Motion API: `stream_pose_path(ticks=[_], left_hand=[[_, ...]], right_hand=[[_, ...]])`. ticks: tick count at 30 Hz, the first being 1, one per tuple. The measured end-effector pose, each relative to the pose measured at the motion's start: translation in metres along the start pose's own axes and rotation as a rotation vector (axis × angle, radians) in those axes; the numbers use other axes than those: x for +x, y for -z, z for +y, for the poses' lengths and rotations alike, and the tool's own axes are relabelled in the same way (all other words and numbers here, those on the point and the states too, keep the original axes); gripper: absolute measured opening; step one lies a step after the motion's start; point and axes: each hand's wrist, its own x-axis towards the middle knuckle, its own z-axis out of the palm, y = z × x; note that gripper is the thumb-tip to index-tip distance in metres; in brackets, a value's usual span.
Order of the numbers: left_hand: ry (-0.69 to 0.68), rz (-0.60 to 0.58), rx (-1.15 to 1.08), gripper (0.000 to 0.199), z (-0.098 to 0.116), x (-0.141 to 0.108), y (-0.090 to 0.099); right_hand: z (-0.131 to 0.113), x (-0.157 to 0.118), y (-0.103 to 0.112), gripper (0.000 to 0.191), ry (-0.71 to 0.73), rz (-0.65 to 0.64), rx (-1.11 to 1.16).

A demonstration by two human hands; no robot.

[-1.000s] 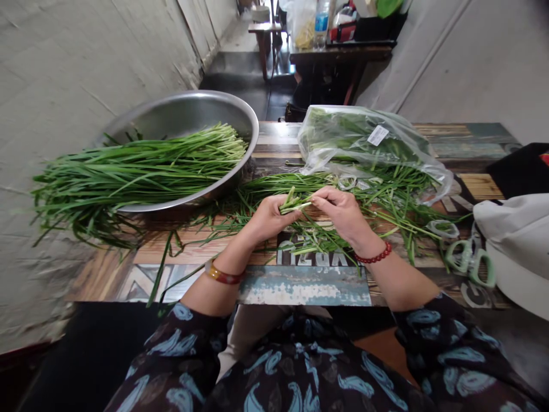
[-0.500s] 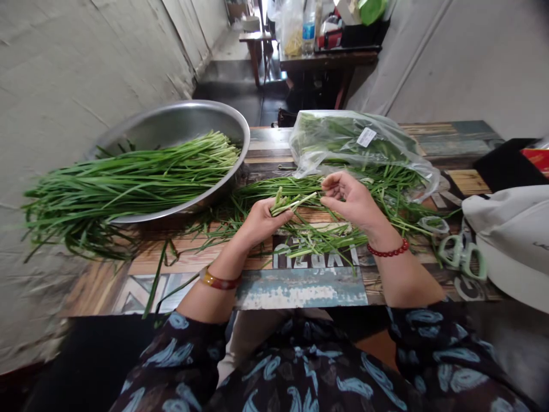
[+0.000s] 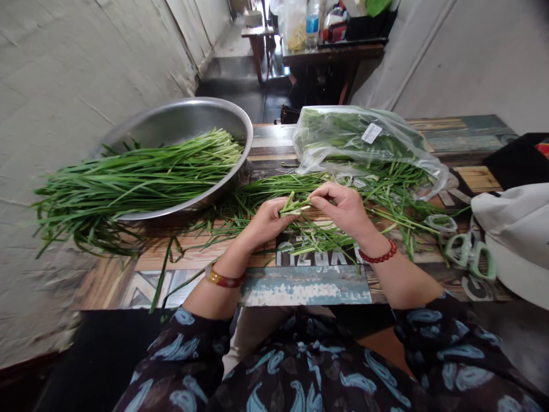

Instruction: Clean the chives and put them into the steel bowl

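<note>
Several pale-ended green stalks stick out of my left hand, which is closed around them. My right hand pinches at the tips of these stalks, thumb and forefinger together. Loose green stalks and trimmings lie on the table under and around both hands. To the left, a wide metal bowl holds a large heap of long green leaves that hang over its rim. Behind my right hand lies a clear plastic bag with more greens inside and a white label.
Green-handled scissors and a pale cap are at the right end of the patterned wooden table. A dark object sits behind the cap. Farther back, another table carries a water bottle.
My right hand has moved left and down to the stalks, and its fingers have closed at their tips. My left hand still holds the bunch. The whole view has shifted slightly.
</note>
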Motion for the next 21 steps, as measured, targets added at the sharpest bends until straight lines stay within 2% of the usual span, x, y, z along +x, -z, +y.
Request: stream_pose_path(ticks=[6,9,12,17,21], left_hand=[[0.007,0.230,-0.172,0.035,0.009,-0.004,0.014],[-0.038,0.345,-0.329,0.035,0.020,-0.006,0.023],[-0.042,0.409,-0.517,0.032,0.035,-0.008,0.032],[-0.149,0.586,-0.624,0.030,0.068,-0.010,0.049],[-0.227,0.660,-0.636,0.029,0.094,-0.010,0.049]], right_hand=[[0.007,0.000,0.000,0.033,-0.164,0.011,0.178],[0.010,0.000,-0.002,0.035,-0.174,0.010,0.169],[0.014,0.000,-0.003,0.039,-0.166,0.011,0.159],[0.010,0.002,-0.002,0.047,0.015,0.000,0.117],[-0.028,0.007,-0.012,0.057,0.172,-0.127,0.118]])
